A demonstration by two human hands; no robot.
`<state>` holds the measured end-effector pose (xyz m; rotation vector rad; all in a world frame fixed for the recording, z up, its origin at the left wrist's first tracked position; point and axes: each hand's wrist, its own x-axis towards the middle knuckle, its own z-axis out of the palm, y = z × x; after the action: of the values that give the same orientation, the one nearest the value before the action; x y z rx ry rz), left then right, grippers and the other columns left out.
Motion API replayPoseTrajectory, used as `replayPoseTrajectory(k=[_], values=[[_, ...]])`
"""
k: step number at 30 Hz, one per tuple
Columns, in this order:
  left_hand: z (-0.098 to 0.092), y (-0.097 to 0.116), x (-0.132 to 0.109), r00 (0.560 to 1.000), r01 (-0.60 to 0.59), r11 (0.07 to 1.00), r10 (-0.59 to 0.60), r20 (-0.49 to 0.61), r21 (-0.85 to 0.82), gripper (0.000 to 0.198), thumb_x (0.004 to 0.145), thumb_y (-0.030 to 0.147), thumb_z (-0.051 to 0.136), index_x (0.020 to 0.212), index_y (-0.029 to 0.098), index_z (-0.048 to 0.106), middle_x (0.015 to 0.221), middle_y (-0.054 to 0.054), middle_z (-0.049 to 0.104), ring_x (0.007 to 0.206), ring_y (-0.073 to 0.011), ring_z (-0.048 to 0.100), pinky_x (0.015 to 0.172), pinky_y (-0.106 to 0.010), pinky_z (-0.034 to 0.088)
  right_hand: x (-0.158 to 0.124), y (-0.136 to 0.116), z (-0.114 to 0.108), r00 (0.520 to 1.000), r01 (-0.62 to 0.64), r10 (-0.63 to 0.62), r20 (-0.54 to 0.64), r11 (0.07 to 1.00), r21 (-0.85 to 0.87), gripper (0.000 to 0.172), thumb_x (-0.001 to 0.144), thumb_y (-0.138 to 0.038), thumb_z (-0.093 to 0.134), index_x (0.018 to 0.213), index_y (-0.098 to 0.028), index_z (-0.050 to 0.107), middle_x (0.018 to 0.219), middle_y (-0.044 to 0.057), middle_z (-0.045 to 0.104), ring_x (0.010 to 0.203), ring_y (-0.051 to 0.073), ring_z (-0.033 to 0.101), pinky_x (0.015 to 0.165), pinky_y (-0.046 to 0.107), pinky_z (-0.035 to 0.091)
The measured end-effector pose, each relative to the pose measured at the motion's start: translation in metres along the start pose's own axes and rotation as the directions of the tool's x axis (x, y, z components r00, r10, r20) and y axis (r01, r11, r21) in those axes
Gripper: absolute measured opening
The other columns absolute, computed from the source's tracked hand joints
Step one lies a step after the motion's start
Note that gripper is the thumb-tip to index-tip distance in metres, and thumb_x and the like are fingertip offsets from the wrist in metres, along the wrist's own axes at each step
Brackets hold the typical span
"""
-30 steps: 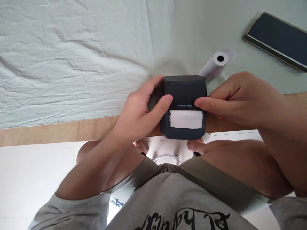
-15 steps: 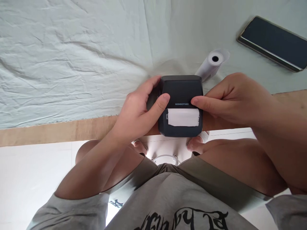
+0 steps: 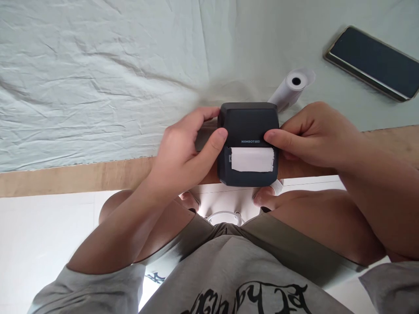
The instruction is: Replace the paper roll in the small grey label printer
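A dark label printer (image 3: 248, 122) marked NIIMBOT is held over the table's front edge, between both hands. White paper (image 3: 252, 159) sticks out of its slot and lies over the lower part of its top face. My left hand (image 3: 186, 150) grips the printer's left side, thumb on the top and fingers along the edge. On the other side, my right hand (image 3: 314, 137) pinches the right edge, its thumb resting on the top beside the lettering. The fingers under the printer are hidden.
Just behind the printer, a roll of white paper (image 3: 290, 88) with a dark core lies on the pale green cloth (image 3: 98, 87). A dark phone (image 3: 376, 61) rests at the far right. The wooden table edge (image 3: 75, 179) runs in front, above my knees.
My left thumb has slid slightly left, toward the printer's edge. The printer appears a little further right in the view, as do the roll and phone. Both hands still hold the printer.
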<state>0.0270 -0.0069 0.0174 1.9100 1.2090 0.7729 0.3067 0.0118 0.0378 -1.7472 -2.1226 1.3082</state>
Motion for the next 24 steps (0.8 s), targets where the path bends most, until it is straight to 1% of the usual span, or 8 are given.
replayPoseTrajectory(k=[3,5,8,9,12,18,21,24], values=[[-0.006,0.001,-0.011,0.997,-0.060,0.996,0.056,0.054,0.071,0.047,0.120,0.060,0.054,0.153,0.032,0.070,0.163,-0.006,0.075,0.145,-0.0369,0.076,0.125,-0.060,0.066,0.000,0.001,-0.002,0.995,0.094,-0.095,0.011,0.994,0.048,0.095,0.097,-0.099,0.055,0.049,-0.019,0.039,0.046,0.000,0.029,0.047,0.003,0.027,0.041,0.028,0.018],[-0.007,-0.001,-0.020,0.985,-0.139,0.981,0.122,0.125,0.137,0.065,0.116,0.067,0.057,0.167,0.028,0.061,0.172,-0.011,0.068,0.155,-0.0412,0.070,0.128,-0.061,0.064,0.000,0.002,-0.003,0.992,0.126,-0.127,0.005,0.990,0.057,0.104,0.087,-0.115,0.044,0.048,-0.019,0.040,0.045,0.000,0.030,0.046,0.004,0.028,0.041,0.028,0.020],[-0.001,-0.008,-0.033,0.966,-0.211,0.933,0.153,0.210,0.291,0.102,0.108,0.078,0.067,0.183,0.016,0.037,0.185,-0.025,0.051,0.167,-0.0483,0.058,0.134,-0.066,0.057,-0.001,0.003,-0.003,0.991,0.132,-0.132,0.002,0.990,0.046,0.108,0.080,-0.121,0.037,0.049,-0.019,0.043,0.046,0.001,0.035,0.046,0.004,0.031,0.041,0.029,0.023],[0.002,-0.009,-0.037,0.965,-0.229,0.914,0.169,0.199,0.335,0.107,0.106,0.076,0.071,0.184,0.014,0.033,0.185,-0.027,0.050,0.167,-0.0483,0.058,0.135,-0.065,0.055,-0.001,0.004,-0.003,0.991,0.132,-0.132,0.007,0.990,0.040,0.108,0.081,-0.121,0.037,0.049,-0.019,0.044,0.046,0.002,0.036,0.046,0.004,0.031,0.041,0.029,0.023],[0.010,-0.012,-0.041,0.958,-0.285,0.859,0.237,0.164,0.425,0.107,0.108,0.076,0.072,0.184,0.014,0.030,0.181,-0.028,0.055,0.164,-0.0458,0.063,0.133,-0.059,0.057,-0.002,0.008,-0.003,0.991,0.131,-0.131,0.019,0.991,0.028,0.106,0.083,-0.119,0.038,0.050,-0.018,0.047,0.046,0.002,0.039,0.045,0.004,0.032,0.042,0.030,0.023],[0.012,-0.014,-0.039,0.948,-0.313,0.805,0.296,0.117,0.503,0.108,0.105,0.075,0.081,0.181,0.011,0.038,0.173,-0.027,0.065,0.153,-0.0422,0.074,0.130,-0.051,0.061,0.002,0.009,-0.001,0.988,0.151,-0.149,-0.027,0.982,0.113,0.108,0.082,-0.120,0.040,0.051,-0.019,0.062,0.052,0.007,0.057,0.048,0.010,0.050,0.048,0.031,0.033],[0.011,-0.019,-0.039,0.944,-0.326,0.810,0.310,0.115,0.488,0.105,0.106,0.082,0.073,0.181,0.017,0.039,0.174,-0.023,0.065,0.154,-0.0416,0.073,0.130,-0.053,0.062,0.001,0.007,0.003,0.992,0.100,-0.090,-0.087,0.988,0.117,0.110,0.077,-0.123,0.038,0.049,-0.020,0.061,0.052,0.008,0.058,0.049,0.011,0.051,0.051,0.032,0.036],[0.011,-0.024,-0.039,0.940,-0.335,0.814,0.324,0.109,0.474,0.106,0.106,0.088,0.067,0.182,0.019,0.040,0.172,-0.023,0.067,0.151,-0.0409,0.075,0.128,-0.053,0.063,-0.003,0.004,0.007,0.984,0.031,-0.022,-0.178,0.998,0.052,0.113,0.074,-0.126,0.030,0.049,-0.019,0.054,0.052,0.008,0.055,0.049,0.010,0.048,0.050,0.031,0.031]])
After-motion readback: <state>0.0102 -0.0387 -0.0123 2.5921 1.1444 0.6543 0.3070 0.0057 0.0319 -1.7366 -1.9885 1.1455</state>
